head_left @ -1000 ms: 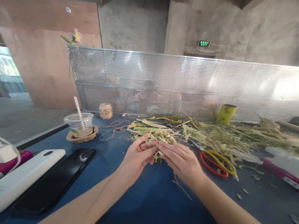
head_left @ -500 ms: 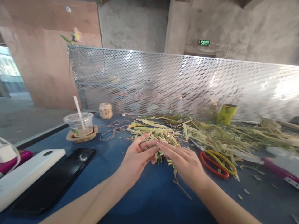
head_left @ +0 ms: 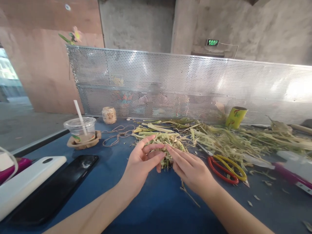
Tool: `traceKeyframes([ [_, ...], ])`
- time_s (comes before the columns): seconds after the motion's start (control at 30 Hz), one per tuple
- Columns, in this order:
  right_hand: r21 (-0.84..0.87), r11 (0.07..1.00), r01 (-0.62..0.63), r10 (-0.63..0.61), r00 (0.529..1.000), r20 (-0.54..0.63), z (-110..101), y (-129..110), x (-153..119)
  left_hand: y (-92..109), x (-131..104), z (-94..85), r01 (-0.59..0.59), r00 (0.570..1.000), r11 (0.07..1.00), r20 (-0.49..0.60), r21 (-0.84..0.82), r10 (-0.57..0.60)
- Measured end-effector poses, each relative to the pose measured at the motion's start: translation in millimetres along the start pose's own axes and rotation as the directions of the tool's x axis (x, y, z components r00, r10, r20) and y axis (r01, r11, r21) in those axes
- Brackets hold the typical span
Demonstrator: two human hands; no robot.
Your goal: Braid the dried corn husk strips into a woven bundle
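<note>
Both hands meet at the fingertips over a shaggy bunch of dried, pale-green plant strips (head_left: pixel 168 160) on the blue tabletop. My left hand (head_left: pixel 143 157) is curled, its thumb and index finger drawn together close to the right fingertips. The fingers of my right hand (head_left: pixel 191 165) are pressed together and point to the left, touching or almost touching the left ones. Whatever lies between the fingertips is too small to tell. A thin dry stem (head_left: pixel 190 194) trails toward me below the right hand.
Scissors (head_left: pixel 225 169) with red and yellow handles lie right of my hands, before heaped dry leaves (head_left: pixel 224 139). A lidded cup (head_left: pixel 80 130), twine (head_left: pixel 118 135), a black phone (head_left: pixel 53 188) and a white device (head_left: pixel 31 182) are at left. A perforated metal screen (head_left: pixel 156 74) stands behind.
The fingertips have shifted only slightly and still meet over the plant bunch. The whole view has moved a little; the objects on the table keep their places.
</note>
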State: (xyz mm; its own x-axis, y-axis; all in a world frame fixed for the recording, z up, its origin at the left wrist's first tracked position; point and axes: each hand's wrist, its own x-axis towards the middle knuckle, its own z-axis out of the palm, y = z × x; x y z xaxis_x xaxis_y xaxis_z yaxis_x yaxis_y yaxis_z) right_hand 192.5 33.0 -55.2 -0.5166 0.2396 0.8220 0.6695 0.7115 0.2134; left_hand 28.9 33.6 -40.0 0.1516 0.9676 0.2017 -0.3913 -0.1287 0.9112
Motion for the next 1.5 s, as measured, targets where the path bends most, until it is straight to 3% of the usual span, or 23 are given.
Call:
traceKeyframes([
  [0.33,0.029,0.995,-0.100,0.102,0.991,-0.081,5.0,-2.7,-1.1,-2.9,-0.4,1.3,-0.125,0.992,0.989,0.036,0.080,0.122],
  [0.43,0.052,0.988,-0.148,0.153,0.982,-0.107,6.2,-3.0,-1.9,-2.7,-0.4,1.4,-0.110,0.994,0.991,0.031,0.073,0.108],
  [0.67,0.039,0.996,-0.085,0.088,0.993,-0.075,6.6,-2.1,-4.1,-0.5,0.2,0.1,-0.041,0.999,0.997,-0.020,0.061,0.042],
  [0.87,0.088,0.985,-0.147,0.154,0.984,-0.088,8.5,-3.8,-3.9,-1.0,0.4,0.3,0.018,0.999,1.000,-0.042,0.024,-0.017],
  [1.17,0.066,0.993,-0.102,0.106,0.992,-0.067,6.2,-2.6,-3.1,1.5,-0.1,-0.4,0.055,0.998,0.998,0.002,0.033,-0.055],
  [1.5,0.064,0.994,-0.084,0.088,0.994,-0.068,4.1,-3.7,-0.5,-2.0,0.9,-0.9,-0.155,0.987,0.978,0.072,0.142,0.146],
])
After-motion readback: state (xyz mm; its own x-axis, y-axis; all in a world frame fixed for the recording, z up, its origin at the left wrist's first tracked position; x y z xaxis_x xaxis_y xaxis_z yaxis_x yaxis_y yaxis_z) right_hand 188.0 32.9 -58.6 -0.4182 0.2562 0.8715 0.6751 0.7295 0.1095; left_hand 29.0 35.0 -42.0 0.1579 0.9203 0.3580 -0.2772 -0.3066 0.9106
